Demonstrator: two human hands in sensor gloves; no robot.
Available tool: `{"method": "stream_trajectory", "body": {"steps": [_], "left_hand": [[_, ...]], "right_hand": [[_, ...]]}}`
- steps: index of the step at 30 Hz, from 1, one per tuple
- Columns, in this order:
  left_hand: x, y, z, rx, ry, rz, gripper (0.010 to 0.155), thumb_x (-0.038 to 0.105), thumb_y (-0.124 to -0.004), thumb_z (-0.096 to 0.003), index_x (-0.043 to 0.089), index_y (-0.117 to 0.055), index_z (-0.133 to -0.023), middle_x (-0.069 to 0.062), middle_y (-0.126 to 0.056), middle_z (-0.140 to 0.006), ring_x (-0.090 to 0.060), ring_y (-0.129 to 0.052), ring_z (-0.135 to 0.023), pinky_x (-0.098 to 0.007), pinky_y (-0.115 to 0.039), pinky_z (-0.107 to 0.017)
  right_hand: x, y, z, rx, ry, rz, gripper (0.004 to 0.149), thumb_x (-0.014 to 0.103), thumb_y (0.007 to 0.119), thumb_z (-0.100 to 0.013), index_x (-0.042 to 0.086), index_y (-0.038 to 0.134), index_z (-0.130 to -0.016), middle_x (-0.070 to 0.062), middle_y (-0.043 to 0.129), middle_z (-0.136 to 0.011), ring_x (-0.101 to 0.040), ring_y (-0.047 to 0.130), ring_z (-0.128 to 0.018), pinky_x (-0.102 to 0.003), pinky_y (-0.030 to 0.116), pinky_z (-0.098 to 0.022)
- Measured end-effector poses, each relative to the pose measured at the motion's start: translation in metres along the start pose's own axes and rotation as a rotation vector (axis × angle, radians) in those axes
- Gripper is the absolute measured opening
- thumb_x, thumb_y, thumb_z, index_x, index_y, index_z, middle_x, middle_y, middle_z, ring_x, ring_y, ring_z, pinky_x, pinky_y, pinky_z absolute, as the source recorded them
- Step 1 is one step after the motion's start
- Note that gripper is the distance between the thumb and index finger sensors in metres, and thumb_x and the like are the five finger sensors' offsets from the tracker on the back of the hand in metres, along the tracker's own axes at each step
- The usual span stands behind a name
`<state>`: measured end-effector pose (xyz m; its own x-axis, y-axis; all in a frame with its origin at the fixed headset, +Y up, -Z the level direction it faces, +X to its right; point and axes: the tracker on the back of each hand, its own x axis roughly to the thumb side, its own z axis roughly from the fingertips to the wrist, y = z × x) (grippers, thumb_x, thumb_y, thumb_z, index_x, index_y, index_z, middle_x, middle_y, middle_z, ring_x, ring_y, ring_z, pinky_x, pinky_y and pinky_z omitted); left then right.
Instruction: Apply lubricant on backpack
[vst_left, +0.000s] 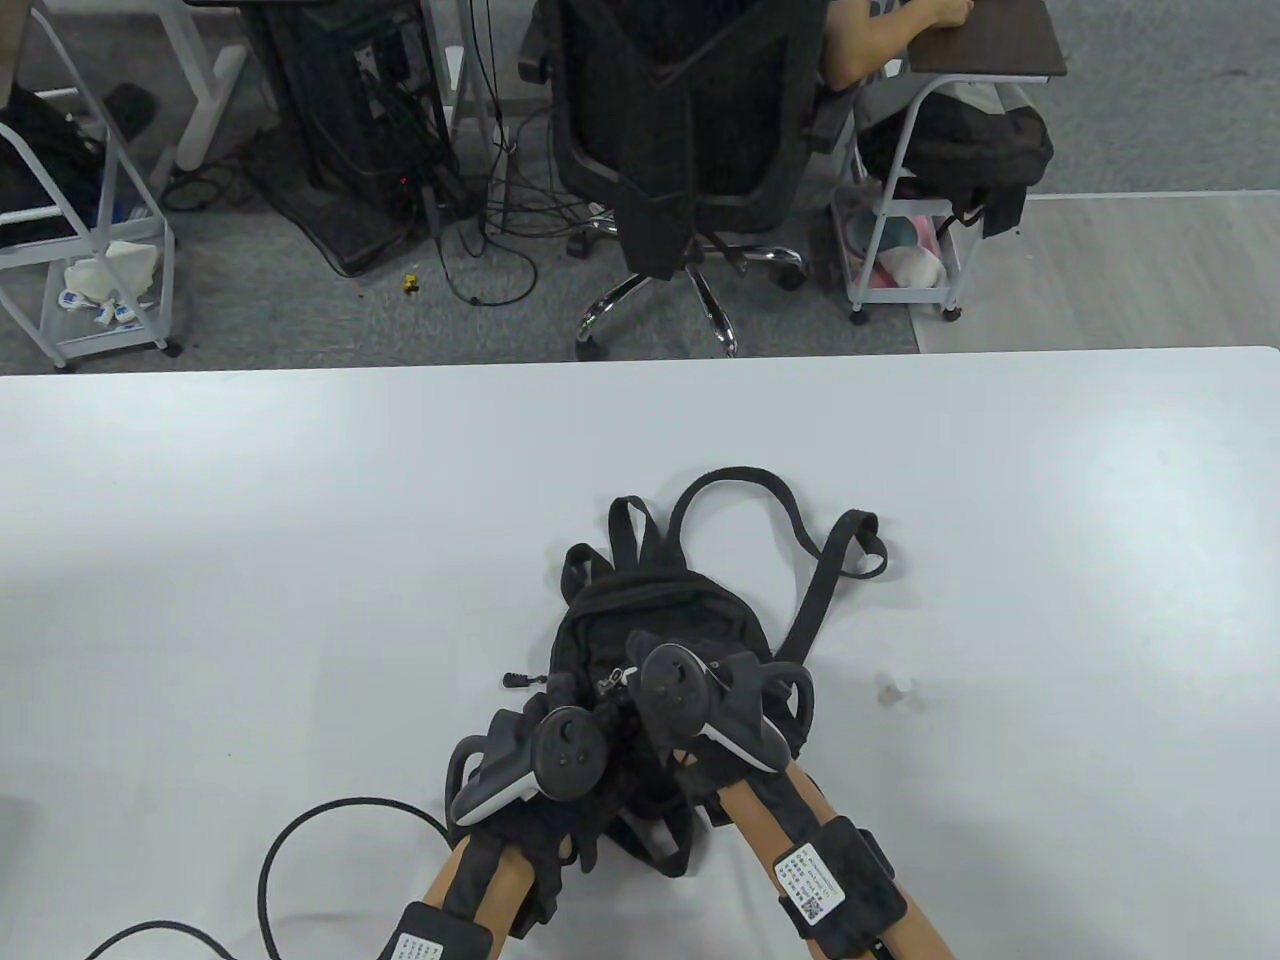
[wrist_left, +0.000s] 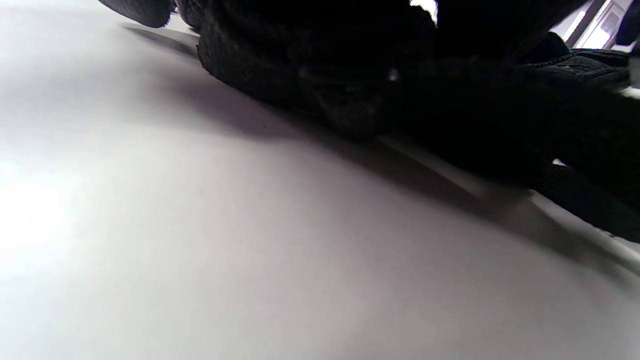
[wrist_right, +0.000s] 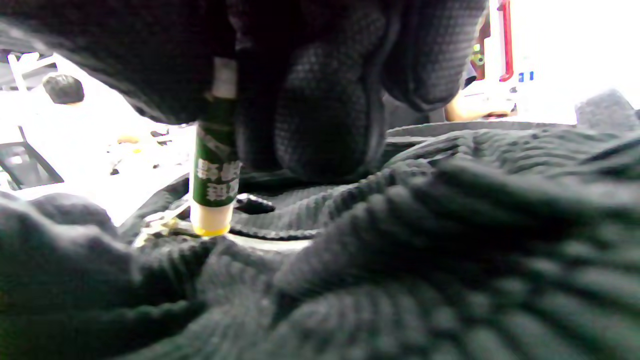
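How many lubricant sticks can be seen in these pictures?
1. The green lubricant stick is in the right hand, its pale tip down on the backpack by the zipper. The hands cover part of the backpack, so another could be hidden.

Black ribbed backpack (vst_left: 655, 610) on white table (vst_left: 300, 520); green stick (wrist_right: 216, 170) with white lettering and pale yellow tip; black textured gloves (wrist_right: 320, 100).

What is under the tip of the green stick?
The green lubricant stick in the right hand points down at the black fabric backpack, by something metallic; whether they touch is hidden.
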<state>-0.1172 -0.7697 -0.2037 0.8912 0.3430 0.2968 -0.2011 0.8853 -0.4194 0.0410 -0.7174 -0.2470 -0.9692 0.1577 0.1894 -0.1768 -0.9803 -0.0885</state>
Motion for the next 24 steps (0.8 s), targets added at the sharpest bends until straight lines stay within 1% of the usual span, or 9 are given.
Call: {"method": "stream_trajectory", "body": {"steps": [1,7,10,14,20,24], "left_hand": [[0.0,0.0,0.0,0.0,0.0,0.001,0.076,0.055,-0.07,-0.0498,0.014,-0.054,-0.112,-0.036,-0.025,-0.11,-0.064,-0.049,-0.101,-0.075,-0.05,-0.069],[0.0,0.0,0.0,0.0,0.0,0.002,0.076,0.055,-0.07,-0.0497,0.014,-0.055,-0.112,-0.036,-0.025,-0.11,-0.064,-0.049,-0.101,-0.075,-0.05,-0.069],[0.0,0.0,0.0,0.0,0.0,0.001,0.076,0.055,-0.07,-0.0497,0.014,-0.055,-0.112,-0.036,-0.025,-0.111,-0.064,-0.049,-0.101,-0.075,-0.05,-0.069],[0.0,0.0,0.0,0.0,0.0,0.001,0.076,0.055,-0.07,-0.0497,0.014,-0.055,-0.112,-0.036,-0.025,-0.11,-0.064,-0.05,-0.101,-0.075,-0.05,-0.069],[0.0,0.0,0.0,0.0,0.001,0.002,0.076,0.055,-0.07,-0.0498,0.014,-0.055,-0.112,-0.036,-0.025,-0.11,-0.064,-0.05,-0.101,-0.075,-0.05,-0.068],[0.0,0.0,0.0,0.0,0.001,0.002,0.076,0.055,-0.07,-0.0497,0.014,-0.055,-0.112,-0.036,-0.025,-0.11,-0.064,-0.049,-0.101,-0.076,-0.05,-0.068]], "right_hand": [[-0.001,0.001,0.0,-0.007,0.001,0.03,0.042,0.048,0.088,-0.044,0.041,0.082,-0.085,0.01,0.098,-0.073,-0.012,0.11,-0.051,-0.04,0.085,-0.059],[0.006,-0.002,0.001,-0.004,-0.018,-0.068,0.042,0.049,0.087,-0.045,0.042,0.081,-0.086,0.011,0.098,-0.074,-0.011,0.11,-0.053,-0.04,0.084,-0.06],[0.011,-0.003,0.002,-0.016,-0.029,-0.005,0.042,0.049,0.087,-0.045,0.042,0.081,-0.086,0.011,0.098,-0.074,-0.012,0.11,-0.053,-0.04,0.084,-0.06],[0.009,0.003,0.002,-0.011,-0.024,0.056,0.042,0.049,0.087,-0.044,0.041,0.082,-0.085,0.011,0.098,-0.073,-0.012,0.11,-0.052,-0.04,0.084,-0.06],[0.01,-0.001,0.002,-0.006,-0.03,-0.04,0.042,0.049,0.087,-0.045,0.041,0.082,-0.085,0.011,0.098,-0.073,-0.012,0.11,-0.053,-0.04,0.084,-0.06],[0.01,0.002,0.002,-0.003,-0.026,0.047,0.042,0.048,0.087,-0.044,0.041,0.082,-0.085,0.01,0.098,-0.073,-0.012,0.11,-0.052,-0.04,0.084,-0.06]]}}
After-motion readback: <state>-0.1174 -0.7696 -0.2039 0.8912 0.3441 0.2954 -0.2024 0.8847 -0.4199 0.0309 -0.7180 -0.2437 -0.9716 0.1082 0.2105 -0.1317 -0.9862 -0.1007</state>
